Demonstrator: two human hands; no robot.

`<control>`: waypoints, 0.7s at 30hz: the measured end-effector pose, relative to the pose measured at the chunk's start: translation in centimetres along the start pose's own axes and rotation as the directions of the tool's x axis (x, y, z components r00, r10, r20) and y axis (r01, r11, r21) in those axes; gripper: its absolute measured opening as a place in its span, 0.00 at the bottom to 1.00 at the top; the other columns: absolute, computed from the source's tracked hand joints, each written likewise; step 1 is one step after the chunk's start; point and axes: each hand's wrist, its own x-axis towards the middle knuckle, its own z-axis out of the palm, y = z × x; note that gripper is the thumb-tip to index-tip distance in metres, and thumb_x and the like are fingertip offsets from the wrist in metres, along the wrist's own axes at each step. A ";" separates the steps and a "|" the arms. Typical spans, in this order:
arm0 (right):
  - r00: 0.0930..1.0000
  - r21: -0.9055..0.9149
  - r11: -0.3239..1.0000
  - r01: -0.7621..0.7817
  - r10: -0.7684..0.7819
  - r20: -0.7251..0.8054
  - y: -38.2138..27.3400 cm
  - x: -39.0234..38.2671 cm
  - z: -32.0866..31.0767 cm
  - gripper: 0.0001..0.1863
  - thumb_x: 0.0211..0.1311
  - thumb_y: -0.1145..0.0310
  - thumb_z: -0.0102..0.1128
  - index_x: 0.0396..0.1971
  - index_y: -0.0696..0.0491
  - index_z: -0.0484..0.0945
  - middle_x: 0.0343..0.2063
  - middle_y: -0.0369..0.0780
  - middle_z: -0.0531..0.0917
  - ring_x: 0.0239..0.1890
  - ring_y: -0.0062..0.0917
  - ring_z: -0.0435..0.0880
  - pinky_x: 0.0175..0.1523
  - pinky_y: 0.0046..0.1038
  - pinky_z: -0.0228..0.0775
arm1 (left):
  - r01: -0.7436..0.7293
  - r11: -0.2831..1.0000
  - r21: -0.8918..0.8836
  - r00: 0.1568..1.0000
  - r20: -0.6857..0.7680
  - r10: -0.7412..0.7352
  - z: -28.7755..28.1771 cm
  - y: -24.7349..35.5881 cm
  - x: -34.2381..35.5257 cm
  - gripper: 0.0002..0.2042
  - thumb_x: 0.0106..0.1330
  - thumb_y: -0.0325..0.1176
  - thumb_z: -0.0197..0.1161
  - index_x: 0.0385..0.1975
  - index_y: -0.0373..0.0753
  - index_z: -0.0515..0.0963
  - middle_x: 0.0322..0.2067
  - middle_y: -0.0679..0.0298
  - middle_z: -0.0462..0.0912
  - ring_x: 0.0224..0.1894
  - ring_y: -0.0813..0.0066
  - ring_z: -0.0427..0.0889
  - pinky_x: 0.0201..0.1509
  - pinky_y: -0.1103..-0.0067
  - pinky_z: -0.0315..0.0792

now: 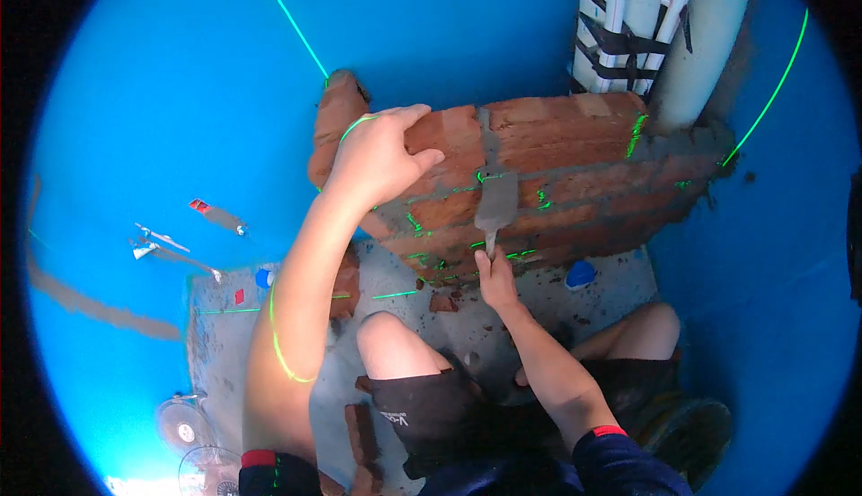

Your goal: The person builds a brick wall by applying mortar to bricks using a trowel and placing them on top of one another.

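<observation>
A low wall of red bricks (pixel 575 164) with grey mortar joints stands in front of me on a blue floor. My left hand (pixel 377 155) rests on the wall's top left corner, fingers spread over a brick. My right hand (pixel 496 279) grips the handle of a trowel (pixel 496 204), whose mortar-covered blade lies flat against the wall's face over a vertical joint. Green laser lines cross the bricks and my left forearm. I am crouching, with my knees just below the wall.
White pipes strapped with black bands (pixel 646 20) rise behind the wall's right end. A blue lid (pixel 581 273) lies by the wall's foot. Loose bricks (pixel 361 433) lie near my left knee. Small tools (pixel 180 249) and two fans (pixel 184 424) sit at the left.
</observation>
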 end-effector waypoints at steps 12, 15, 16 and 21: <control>0.994 -0.020 1.000 0.018 -0.020 -0.110 5.8 -12.7 -4.5 0.26 0.68 0.47 0.50 0.36 0.60 0.75 0.32 0.55 0.81 0.39 0.52 0.80 0.45 0.43 0.70 | -0.088 0.996 0.033 0.995 0.048 0.086 -0.6 4.0 3.4 0.31 0.55 0.46 0.71 0.55 0.34 0.75 0.54 0.48 0.77 0.58 0.55 0.76 0.62 0.68 0.69; 0.985 0.131 0.984 -0.117 0.132 -0.110 2.9 -14.6 -6.2 0.28 0.68 0.45 0.49 0.33 0.61 0.77 0.32 0.55 0.81 0.39 0.51 0.80 0.45 0.42 0.71 | -0.177 0.983 -0.046 0.981 0.072 0.180 0.8 7.9 5.8 0.31 0.56 0.49 0.69 0.55 0.34 0.75 0.55 0.48 0.76 0.59 0.53 0.75 0.62 0.67 0.68; 0.979 0.193 0.968 -0.162 0.183 -0.094 2.3 -14.7 -6.2 0.29 0.68 0.44 0.48 0.32 0.61 0.77 0.32 0.54 0.82 0.39 0.49 0.81 0.45 0.41 0.71 | -0.217 0.973 -0.077 0.969 0.100 0.224 1.4 9.3 6.4 0.31 0.57 0.49 0.69 0.55 0.34 0.75 0.55 0.48 0.77 0.58 0.53 0.75 0.62 0.67 0.69; 0.971 0.284 0.957 0.062 0.009 -0.240 -4.3 -13.4 -9.3 0.29 0.69 0.43 0.47 0.27 0.59 0.72 0.19 0.40 0.72 0.25 0.28 0.74 0.35 0.33 0.68 | -0.220 0.975 -0.009 0.965 0.142 0.219 4.7 14.2 8.1 0.27 0.55 0.49 0.69 0.50 0.36 0.79 0.42 0.46 0.82 0.46 0.51 0.82 0.51 0.66 0.75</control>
